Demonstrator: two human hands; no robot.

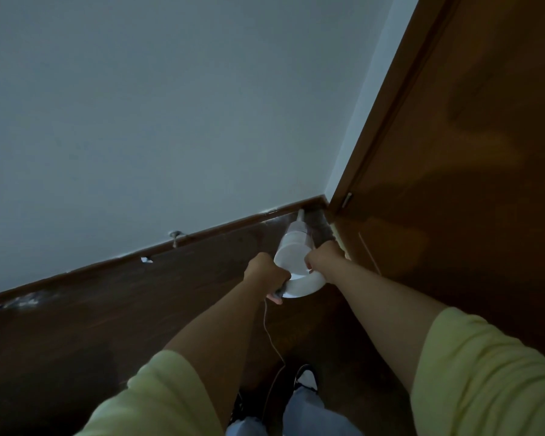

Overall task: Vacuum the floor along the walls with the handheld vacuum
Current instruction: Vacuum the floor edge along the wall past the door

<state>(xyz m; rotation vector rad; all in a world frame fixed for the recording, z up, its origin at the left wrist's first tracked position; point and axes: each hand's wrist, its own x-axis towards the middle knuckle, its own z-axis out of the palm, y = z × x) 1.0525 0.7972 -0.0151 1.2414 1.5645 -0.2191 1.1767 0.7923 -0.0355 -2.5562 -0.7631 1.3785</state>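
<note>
We see smooth white plastic on the handheld vacuum (pixel 293 247) between our hands, glossy dark wood flooring (pixel 139 309) beneath them, a matt painted wall (pixel 170 105) ahead, and a satin brown wooden door (pixel 469 136) right of our right hand.

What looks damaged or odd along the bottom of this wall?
The dark wooden skirting board has pale chips and scuffed whitish patches further left, and a small metal fitting sticks out above it.

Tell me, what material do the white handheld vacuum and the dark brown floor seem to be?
White handheld vacuum: probably plastic, smooth and slightly glossy, with rounded moulded shapes. Dark brown floor: looks like wood or laminate, with a dull sheen near the nozzle; in this dim light no grain shows.
</note>
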